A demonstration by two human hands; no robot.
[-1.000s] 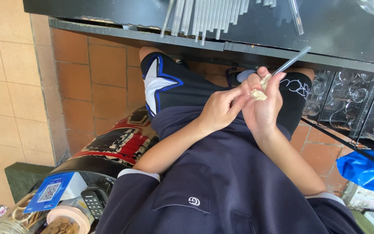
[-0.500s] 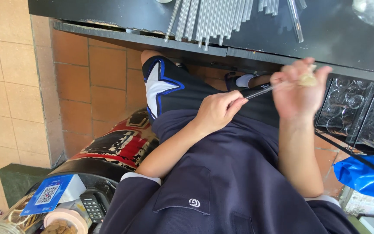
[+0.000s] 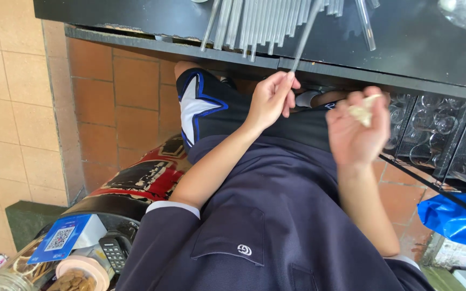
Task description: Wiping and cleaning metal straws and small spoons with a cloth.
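Observation:
My left hand (image 3: 269, 98) pinches the lower end of a thin clear straw (image 3: 304, 32), which points up toward a pile of similar straws (image 3: 254, 20) lying on the black counter (image 3: 405, 54). My right hand (image 3: 356, 132) is lower and to the right, apart from the straw, fingers closed on a small crumpled pale paper wrapper (image 3: 362, 112). Both hands are over my lap, above dark shorts with a white star (image 3: 192, 105).
A rack of upturned glasses (image 3: 438, 134) sits under the counter at right, with a blue plastic bag (image 3: 454, 221) below it. At lower left are a red and black seat (image 3: 136, 183), a calculator (image 3: 115, 250), a blue card (image 3: 60, 237) and a jar (image 3: 12, 275).
My right hand pulled the paper wrapper off the straw and dropped away to the right. My left hand raised the bare straw up toward the pile on the counter.

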